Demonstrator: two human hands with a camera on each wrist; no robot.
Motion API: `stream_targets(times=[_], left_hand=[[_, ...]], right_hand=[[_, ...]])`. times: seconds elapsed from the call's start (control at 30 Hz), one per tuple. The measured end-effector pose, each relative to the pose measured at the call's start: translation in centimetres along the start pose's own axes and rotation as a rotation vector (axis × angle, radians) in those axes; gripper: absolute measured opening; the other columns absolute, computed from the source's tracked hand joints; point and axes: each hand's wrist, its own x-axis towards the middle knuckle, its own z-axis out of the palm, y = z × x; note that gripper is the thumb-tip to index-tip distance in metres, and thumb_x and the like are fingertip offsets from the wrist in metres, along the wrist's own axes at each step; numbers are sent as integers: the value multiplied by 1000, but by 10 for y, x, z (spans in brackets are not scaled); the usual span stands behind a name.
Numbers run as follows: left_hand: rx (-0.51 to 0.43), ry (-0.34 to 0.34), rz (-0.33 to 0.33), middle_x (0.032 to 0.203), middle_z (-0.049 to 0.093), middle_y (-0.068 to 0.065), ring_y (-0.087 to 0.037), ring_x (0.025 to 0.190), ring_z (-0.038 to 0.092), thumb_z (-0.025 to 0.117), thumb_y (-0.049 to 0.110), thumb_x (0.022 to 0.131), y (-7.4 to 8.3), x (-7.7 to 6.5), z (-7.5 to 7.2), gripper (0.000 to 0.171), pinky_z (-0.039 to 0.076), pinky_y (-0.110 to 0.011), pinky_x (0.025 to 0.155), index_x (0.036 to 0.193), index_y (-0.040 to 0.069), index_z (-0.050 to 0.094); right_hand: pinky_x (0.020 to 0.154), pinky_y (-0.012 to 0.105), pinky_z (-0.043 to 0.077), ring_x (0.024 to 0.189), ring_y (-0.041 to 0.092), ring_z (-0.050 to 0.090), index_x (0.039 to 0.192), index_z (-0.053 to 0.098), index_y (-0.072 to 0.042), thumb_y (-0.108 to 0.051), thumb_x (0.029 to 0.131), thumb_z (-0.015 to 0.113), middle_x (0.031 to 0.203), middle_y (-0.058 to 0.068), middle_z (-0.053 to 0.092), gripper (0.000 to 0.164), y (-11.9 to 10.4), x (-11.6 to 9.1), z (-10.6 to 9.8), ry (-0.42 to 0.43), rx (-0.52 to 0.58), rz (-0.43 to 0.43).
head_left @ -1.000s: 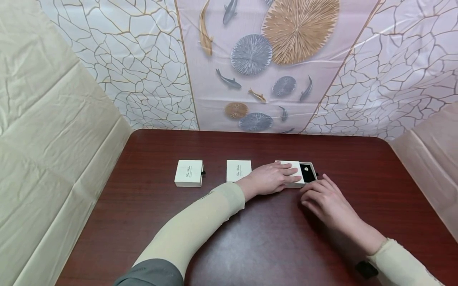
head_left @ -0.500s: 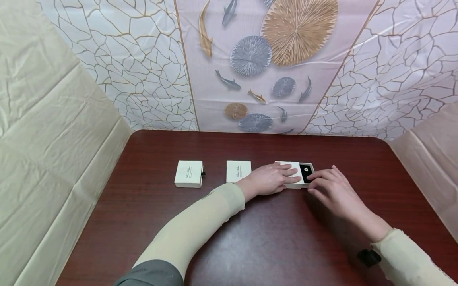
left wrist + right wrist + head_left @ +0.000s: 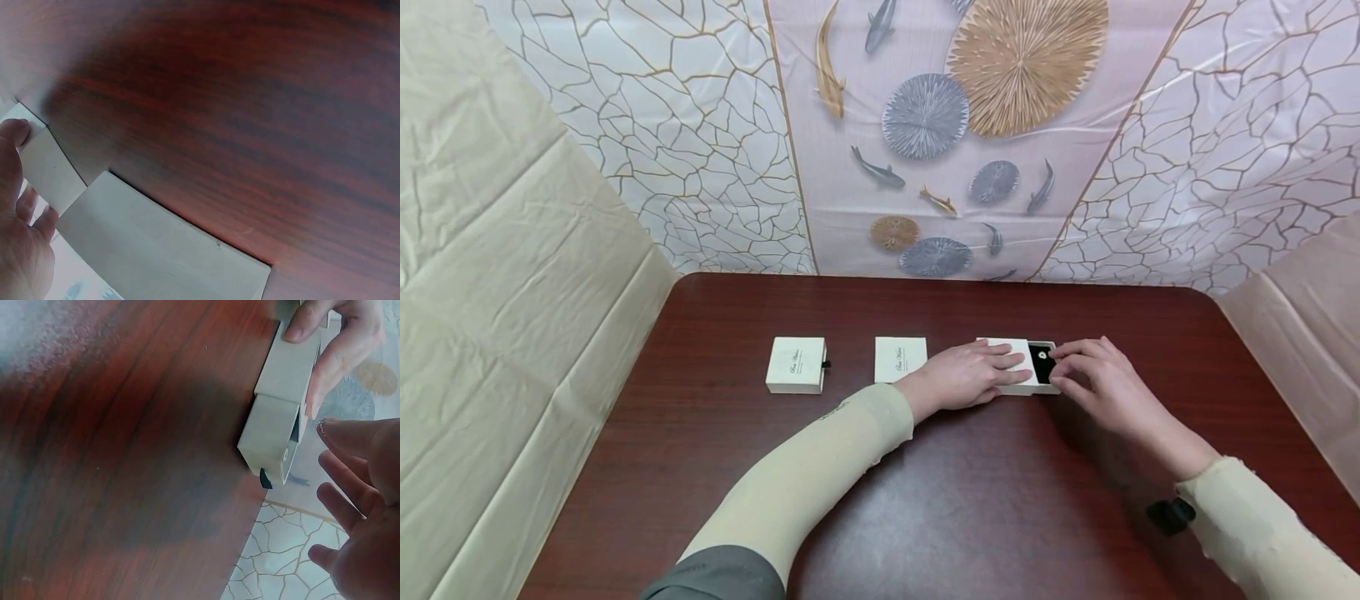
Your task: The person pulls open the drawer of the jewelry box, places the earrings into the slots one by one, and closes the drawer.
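A white jewelry box [image 3: 1018,344] at the right of the row has its drawer [image 3: 267,431] partly pulled out to the right. Black lining and a small silvery ornament [image 3: 1042,356] show inside it. My left hand [image 3: 966,375] holds the box's sleeve, fingers spread over the top and thumb on the near wall. Close over the drawer's right end is my right hand [image 3: 1101,383], thumb and index finger brought together. At those fingertips the right wrist view shows a thin glittering strand [image 3: 321,429], like fine chain. A black pull tab [image 3: 266,480] hangs from the drawer's end.
Two more white boxes stand on the dark red table [image 3: 925,517]: a left box [image 3: 796,365] with a black tab, and a middle box [image 3: 899,358] partly behind my left wrist. A patterned cloth [image 3: 925,192] hangs behind the table, with pale cloth [image 3: 512,250] at the sides.
My right hand has moved from the drawer's near corner rightward and away from me, to its right end. The left hand and the boxes have stayed put.
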Motion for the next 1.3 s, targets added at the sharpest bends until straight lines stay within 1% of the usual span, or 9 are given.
stream_targets(times=[0.07, 0.13, 0.23, 0.27, 0.5, 0.7, 1.03, 1.17, 1.3], left_hand=[[2, -1, 2, 169, 43, 3, -18, 159, 35, 58, 28, 111, 0, 0, 0, 52, 33, -40, 128, 162, 31, 49], [5, 1, 3, 169, 44, 3, -18, 159, 36, 58, 28, 111, 0, 0, 1, 52, 33, -40, 128, 162, 31, 49], [12, 7, 6, 168, 44, 3, -18, 158, 36, 58, 28, 111, 0, 0, 1, 52, 34, -40, 128, 162, 31, 50], [13, 8, 7, 168, 44, 3, -18, 158, 36, 58, 28, 111, 0, 0, 1, 52, 34, -40, 128, 162, 32, 50], [16, 6, 9, 169, 44, 4, -17, 159, 35, 58, 29, 111, 0, 0, 0, 52, 33, -39, 128, 162, 32, 49], [16, 8, 10, 169, 44, 3, -18, 159, 35, 57, 29, 111, 0, 1, 0, 52, 32, -40, 128, 163, 32, 48], [21, 12, 6, 168, 44, 4, -17, 159, 35, 58, 29, 111, 0, 0, 0, 52, 33, -39, 128, 162, 32, 49], [20, 15, 6, 168, 44, 4, -18, 158, 36, 59, 29, 110, 0, 0, 1, 53, 33, -40, 128, 162, 32, 49], [14, 9, 3, 169, 44, 4, -18, 159, 35, 59, 29, 111, -1, 0, 2, 53, 32, -40, 128, 162, 32, 49]], right_hand=[[110, 73, 37, 115, 42, 61, 87, 76, -11, 5, 86, 83, 116, 20, 72, 17, 3, 2, 0, -8, -4, 11], [104, 65, 42, 113, 42, 60, 88, 77, -10, 5, 87, 83, 118, 21, 72, 16, 5, 3, 1, -15, -11, 27], [92, 55, 42, 112, 44, 57, 88, 78, -10, 4, 88, 82, 120, 22, 70, 14, 9, 5, 2, -27, -14, 54], [92, 55, 41, 112, 44, 56, 88, 78, -10, 3, 89, 82, 121, 22, 70, 13, 10, 5, 3, -32, -12, 65], [96, 60, 41, 117, 49, 53, 88, 77, -9, 0, 93, 78, 126, 25, 68, 11, 16, 9, 4, -80, 23, 128], [98, 62, 40, 121, 49, 51, 89, 77, -8, -3, 96, 76, 129, 27, 66, 9, 18, 14, 4, -124, 29, 178], [104, 69, 35, 130, 58, 44, 86, 77, -8, -4, 94, 78, 143, 32, 57, 10, 22, 18, 7, -121, 19, 141], [105, 71, 34, 131, 59, 43, 86, 77, -9, -4, 95, 78, 144, 33, 56, 10, 23, 19, 8, -129, 27, 144], [106, 72, 33, 133, 59, 41, 86, 77, -9, -5, 96, 77, 147, 32, 54, 11, 25, 20, 9, -157, 38, 171]])
